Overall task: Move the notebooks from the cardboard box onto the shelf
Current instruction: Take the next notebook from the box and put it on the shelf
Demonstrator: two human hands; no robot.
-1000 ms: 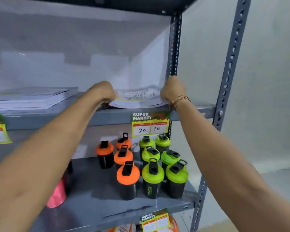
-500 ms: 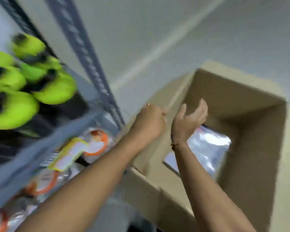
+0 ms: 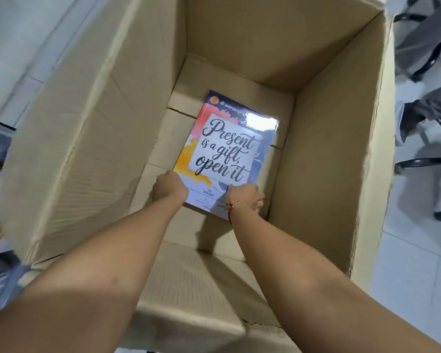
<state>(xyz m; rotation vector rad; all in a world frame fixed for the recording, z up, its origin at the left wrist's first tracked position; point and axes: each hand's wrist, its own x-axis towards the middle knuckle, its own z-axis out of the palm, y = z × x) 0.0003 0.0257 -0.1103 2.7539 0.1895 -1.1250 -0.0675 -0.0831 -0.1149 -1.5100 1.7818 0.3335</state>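
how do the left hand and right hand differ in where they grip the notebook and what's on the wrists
The left hand holds the notebook at its near left corner, the right hand at its near right corner. The right wrist wears a thin bracelet; the left wrist is bare. Both hands reach deep into the cardboard box, closed on the notebook's near edge.

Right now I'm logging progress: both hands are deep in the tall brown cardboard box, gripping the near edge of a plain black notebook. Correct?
Not quite. The head view shows the left hand and right hand in the tall brown cardboard box, but the notebook has a colourful cover reading "Present is a gift, open it".
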